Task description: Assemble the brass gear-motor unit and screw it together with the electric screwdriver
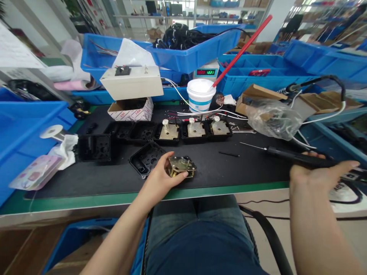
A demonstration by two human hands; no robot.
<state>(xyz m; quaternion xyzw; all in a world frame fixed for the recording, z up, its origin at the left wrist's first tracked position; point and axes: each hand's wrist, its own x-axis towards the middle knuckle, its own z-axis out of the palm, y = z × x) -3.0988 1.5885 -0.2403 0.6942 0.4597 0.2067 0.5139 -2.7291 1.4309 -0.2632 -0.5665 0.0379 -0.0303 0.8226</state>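
Observation:
My left hand (162, 176) grips a small brass-coloured metal mechanism (181, 167) just above the black mat (200, 168), near its front edge. An empty black plastic housing (145, 158) lies tilted right beside that hand. My right hand (321, 172) holds a black soldering iron (289, 156) by its handle, the thin tip pointing left over the mat. Further back stands a row of black housings, three of them (192, 130) fitted with metal mechanisms and white knobs, and empty ones (130, 130) to their left.
A white tub (200, 95) with a red stick (243, 49) stands behind the row, beside a digital display (205, 71). Blue bins (197, 49) ring the bench. A crumpled plastic bag (273, 119), cardboard boxes (132, 110), white wires (229, 114) and a solder spool (51, 131) lie about.

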